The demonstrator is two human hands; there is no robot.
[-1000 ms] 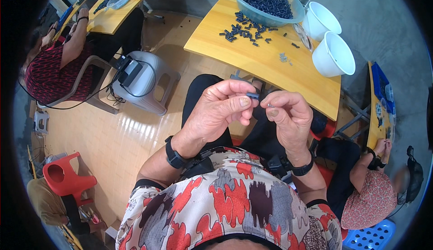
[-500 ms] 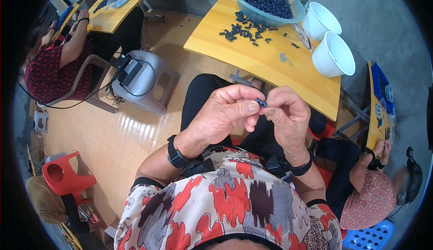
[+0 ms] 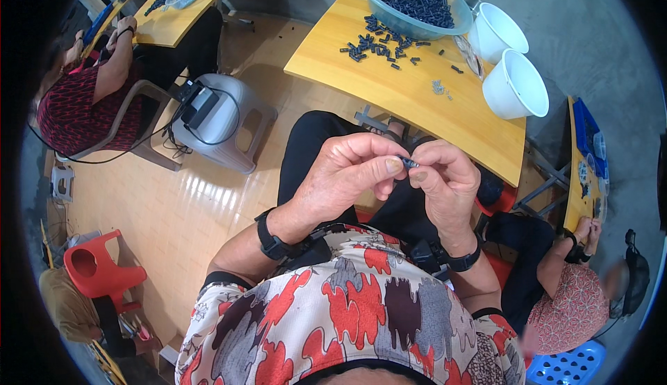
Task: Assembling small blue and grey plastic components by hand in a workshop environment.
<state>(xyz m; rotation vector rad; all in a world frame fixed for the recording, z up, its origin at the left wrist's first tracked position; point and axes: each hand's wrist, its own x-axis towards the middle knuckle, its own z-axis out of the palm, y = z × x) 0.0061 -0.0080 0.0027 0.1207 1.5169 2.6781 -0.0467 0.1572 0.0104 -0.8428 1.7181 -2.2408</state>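
Above my lap, both hands meet at a small dark cylindrical part [image 3: 408, 162]. My left hand [image 3: 351, 174] pinches its left end between thumb and forefinger. The thumb and fingertips of my right hand [image 3: 446, 178] are closed at its right end, where light bands show. Fingertips cover much of the part, so its exact kind is unclear. Similar black parts lie loose in a pile [image 3: 379, 48] on the yellow table [image 3: 333, 65] ahead. Many more fill a translucent basin [image 3: 379, 13] at the table's far side. A little heap of small silvery pieces [image 3: 438, 87] lies nearer me.
Two white buckets [image 3: 514, 83] stand at the table's right edge. A grey stool [image 3: 229, 128] carrying a black device and cables is on my left. People sit at other tables to the left and right. A red chair [image 3: 104, 270] stands at lower left.
The part shows more between my fingertips, with its light-banded end exposed. My right hand has shifted very slightly to the right; my left hand keeps its pinch.
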